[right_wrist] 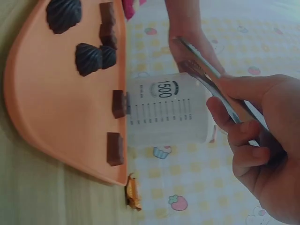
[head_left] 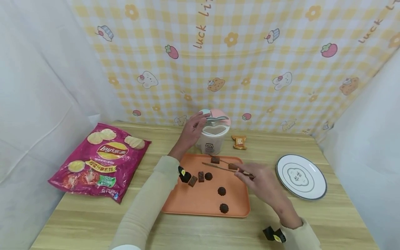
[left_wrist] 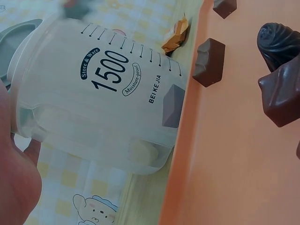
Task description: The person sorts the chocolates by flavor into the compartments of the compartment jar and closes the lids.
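Note:
At the top of a clear storage container (head_left: 211, 142) marked 1500, my left hand (head_left: 193, 130) grips the rim by the lid (head_left: 219, 114); part of the lid is raised over a heart-shaped opening. My right hand (head_left: 262, 182) holds metal tongs (right_wrist: 208, 79) above the orange tray (head_left: 200, 203). Their arms stand apart, and no piece shows gripped between them. On the tray lie several chocolates, among them a block-shaped chocolate (right_wrist: 118, 104) at the far edge and a ridged round chocolate (head_left: 221, 191). My left fingertips are partly hidden in the left wrist view.
A purple bag of Lay's chips (head_left: 104, 161) lies at the left of the wooden table (head_left: 200, 232). Right of the container is an orange-wrapped sweet (head_left: 239, 142). A white plate (head_left: 315, 184) sits at the right, and a checked cloth (head_left: 250, 69) hangs behind.

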`<state>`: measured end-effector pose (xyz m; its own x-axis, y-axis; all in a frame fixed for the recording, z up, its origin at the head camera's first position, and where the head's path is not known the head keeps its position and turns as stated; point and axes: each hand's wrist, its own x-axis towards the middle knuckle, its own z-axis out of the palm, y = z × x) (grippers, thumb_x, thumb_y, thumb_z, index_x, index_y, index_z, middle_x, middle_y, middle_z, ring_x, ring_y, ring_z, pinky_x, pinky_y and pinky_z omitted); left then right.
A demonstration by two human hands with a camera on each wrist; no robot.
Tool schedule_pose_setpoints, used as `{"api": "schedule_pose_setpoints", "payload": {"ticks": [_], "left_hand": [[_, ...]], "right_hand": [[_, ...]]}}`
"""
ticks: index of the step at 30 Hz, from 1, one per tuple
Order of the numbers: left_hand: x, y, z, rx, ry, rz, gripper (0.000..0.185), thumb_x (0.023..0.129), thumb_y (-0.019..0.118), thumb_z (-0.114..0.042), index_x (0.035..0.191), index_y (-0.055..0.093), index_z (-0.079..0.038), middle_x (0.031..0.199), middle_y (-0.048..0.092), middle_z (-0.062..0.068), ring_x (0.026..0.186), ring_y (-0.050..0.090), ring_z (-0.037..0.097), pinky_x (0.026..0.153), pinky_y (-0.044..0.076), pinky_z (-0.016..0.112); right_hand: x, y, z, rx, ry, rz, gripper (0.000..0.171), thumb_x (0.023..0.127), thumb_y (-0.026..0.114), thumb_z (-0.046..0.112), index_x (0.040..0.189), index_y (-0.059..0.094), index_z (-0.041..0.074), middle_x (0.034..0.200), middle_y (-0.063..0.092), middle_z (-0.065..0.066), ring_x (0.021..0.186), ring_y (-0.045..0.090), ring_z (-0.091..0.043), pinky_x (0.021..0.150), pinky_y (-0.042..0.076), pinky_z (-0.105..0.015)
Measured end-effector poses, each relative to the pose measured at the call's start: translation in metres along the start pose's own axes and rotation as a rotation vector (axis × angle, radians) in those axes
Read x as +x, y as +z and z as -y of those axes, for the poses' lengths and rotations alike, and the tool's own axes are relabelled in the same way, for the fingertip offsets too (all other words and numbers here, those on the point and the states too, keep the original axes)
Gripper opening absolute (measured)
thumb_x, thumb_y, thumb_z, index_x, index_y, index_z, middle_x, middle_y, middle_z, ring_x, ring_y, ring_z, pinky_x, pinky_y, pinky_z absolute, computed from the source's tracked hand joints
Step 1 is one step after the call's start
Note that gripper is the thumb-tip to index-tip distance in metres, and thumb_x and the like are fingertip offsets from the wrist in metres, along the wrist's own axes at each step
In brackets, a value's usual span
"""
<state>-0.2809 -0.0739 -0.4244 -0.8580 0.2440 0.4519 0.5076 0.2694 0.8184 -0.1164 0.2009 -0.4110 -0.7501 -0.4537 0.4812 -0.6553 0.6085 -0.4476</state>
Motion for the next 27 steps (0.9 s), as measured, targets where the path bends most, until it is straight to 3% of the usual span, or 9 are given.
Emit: {"api": "schedule_pose_setpoints", "payload": {"ticks": [5,9,12,19,27], "left_hand": [[0.000,0.000,-0.002,0.004,-0.016,0.006,0.039,0.113,0.044,-0.027,0.141,0.064,-0.009,0.149,0.056,0.004,0.149,0.031,0.015,0.117,0.033,0.043],[0.000,0.001,-0.003,0.010,-0.034,0.002,0.038,0.113,0.045,-0.027,0.141,0.064,-0.010,0.150,0.056,0.002,0.149,0.030,0.014,0.118,0.030,0.043],[0.000,0.001,-0.003,0.008,-0.046,-0.001,0.038,0.113,0.045,-0.027,0.141,0.064,-0.010,0.150,0.055,0.002,0.149,0.031,0.014,0.117,0.032,0.042],[0.000,0.001,-0.001,0.001,-0.039,-0.002,0.038,0.112,0.045,-0.027,0.141,0.064,-0.010,0.150,0.055,0.004,0.149,0.031,0.014,0.115,0.036,0.043],[0.000,0.001,0.000,-0.002,-0.027,-0.007,0.039,0.113,0.044,-0.029,0.141,0.064,-0.010,0.150,0.055,0.003,0.149,0.031,0.015,0.114,0.037,0.044]], "right_hand": [[-0.004,0.008,-0.004,0.013,0.022,0.131,0.026,0.092,0.080,0.013,0.117,0.079,0.009,0.091,0.074,0.005,0.070,0.060,0.000,0.057,0.050,-0.019],[-0.003,0.013,-0.006,-0.035,-0.009,0.203,0.016,0.093,0.080,0.017,0.108,0.082,0.012,0.103,0.077,0.001,0.078,0.066,-0.003,0.061,0.051,-0.025],[0.001,0.015,-0.007,-0.076,-0.023,0.237,0.018,0.094,0.078,0.020,0.109,0.082,0.012,0.107,0.077,0.000,0.081,0.067,-0.006,0.063,0.051,-0.027],[0.009,0.017,-0.007,-0.108,0.002,0.304,0.025,0.095,0.077,0.023,0.117,0.080,0.012,0.098,0.077,0.002,0.078,0.067,-0.007,0.061,0.051,-0.027],[0.015,0.017,-0.004,-0.121,-0.004,0.319,0.025,0.093,0.078,0.021,0.116,0.080,0.010,0.093,0.075,0.005,0.072,0.063,-0.004,0.055,0.047,-0.022]]}}
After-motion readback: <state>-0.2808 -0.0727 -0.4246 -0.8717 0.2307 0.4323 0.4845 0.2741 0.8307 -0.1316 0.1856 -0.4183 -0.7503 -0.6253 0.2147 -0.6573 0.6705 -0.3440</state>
